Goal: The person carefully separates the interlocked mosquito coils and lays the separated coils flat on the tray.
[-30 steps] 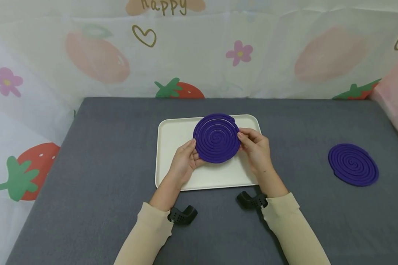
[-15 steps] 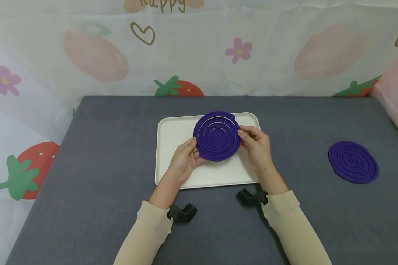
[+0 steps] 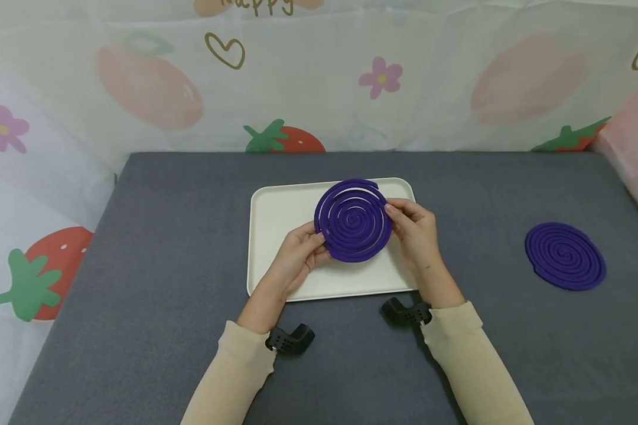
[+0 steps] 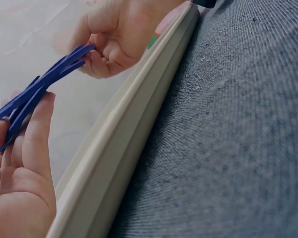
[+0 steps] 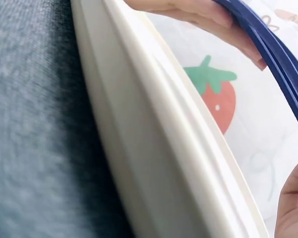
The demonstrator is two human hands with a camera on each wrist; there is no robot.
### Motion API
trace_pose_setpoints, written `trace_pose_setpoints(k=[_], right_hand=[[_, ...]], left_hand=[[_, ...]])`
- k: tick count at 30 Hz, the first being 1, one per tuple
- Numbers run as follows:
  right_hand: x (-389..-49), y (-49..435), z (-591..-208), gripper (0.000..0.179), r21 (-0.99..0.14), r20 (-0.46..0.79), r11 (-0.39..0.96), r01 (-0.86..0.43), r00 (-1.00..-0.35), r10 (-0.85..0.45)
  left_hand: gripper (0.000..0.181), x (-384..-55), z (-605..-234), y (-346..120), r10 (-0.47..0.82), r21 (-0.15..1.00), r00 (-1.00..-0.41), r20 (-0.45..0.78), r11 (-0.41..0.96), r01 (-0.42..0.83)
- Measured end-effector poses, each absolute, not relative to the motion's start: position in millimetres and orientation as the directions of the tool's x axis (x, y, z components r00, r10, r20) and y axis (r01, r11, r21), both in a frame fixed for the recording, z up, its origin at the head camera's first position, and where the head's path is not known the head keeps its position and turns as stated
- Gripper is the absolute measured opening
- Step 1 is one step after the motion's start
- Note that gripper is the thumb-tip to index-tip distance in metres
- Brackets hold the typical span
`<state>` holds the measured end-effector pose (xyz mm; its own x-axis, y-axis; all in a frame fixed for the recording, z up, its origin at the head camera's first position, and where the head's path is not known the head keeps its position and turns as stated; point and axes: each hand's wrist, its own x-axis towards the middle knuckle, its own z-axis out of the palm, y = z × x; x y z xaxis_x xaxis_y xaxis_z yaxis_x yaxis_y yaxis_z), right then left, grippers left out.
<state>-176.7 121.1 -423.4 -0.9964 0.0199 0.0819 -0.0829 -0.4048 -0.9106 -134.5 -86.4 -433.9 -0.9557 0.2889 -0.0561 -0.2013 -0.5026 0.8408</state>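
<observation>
Both hands hold a flat purple spiral disc (image 3: 353,219) up over a cream tray (image 3: 276,203), one hand at each side edge. My left hand (image 3: 295,257) pinches its lower left rim, thumb in front and fingers behind. At the upper right rim, my right hand (image 3: 416,233) pinches with the thumb and fingertips. Light slits show between the outer coils. Seen edge-on in the left wrist view, the disc (image 4: 39,91) has coils standing at slightly different angles. Some fingertips are hidden behind it.
A second purple spiral disc (image 3: 566,256) lies on the dark grey tablecloth (image 3: 489,195) at the right. A white curtain (image 3: 319,71) printed with fruit and flowers hangs behind the table. Each wrist wears a black camera mount (image 3: 291,339).
The disc has shifted slightly right and the gaps between its coils have widened. My left thumb has moved a little down and inward on its rim. My right hand has shifted slightly right.
</observation>
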Motion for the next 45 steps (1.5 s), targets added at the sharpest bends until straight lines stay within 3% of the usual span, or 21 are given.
trace_pose_setpoints(k=[10,16,23,34,45], right_hand=[[-180.0,124.7,-420.8,0.035,-0.897,0.095,-0.437,-0.069,-0.995,-0.039],[-180.5,124.0,-419.8,0.035,-0.906,0.085,-0.419,-0.059,-0.995,-0.044],[-179.2,120.3,-417.4,0.038,-0.927,0.061,-0.374,0.001,-0.986,-0.154],[-180.8,117.6,-416.5,0.029,-0.925,-0.127,-0.316,0.212,-0.955,-0.269],[-174.4,125.7,-423.2,0.030,-0.913,-0.132,-0.314,0.259,-0.918,-0.374]], left_hand=[[0.029,-133.8,-433.5,-88.1,0.362,0.854,-0.932,-0.007,-0.484,-0.194],[0.023,-135.0,-433.5,-88.0,0.387,0.863,-0.922,-0.029,-0.455,-0.218],[0.028,-136.6,-437.4,-85.8,0.427,0.896,-0.901,-0.074,-0.368,-0.248],[0.020,-137.7,-433.6,-85.7,0.337,0.894,-0.938,-0.081,-0.392,-0.218],[0.021,-132.3,-439.6,-84.5,0.310,0.882,-0.944,-0.115,-0.406,-0.241]])
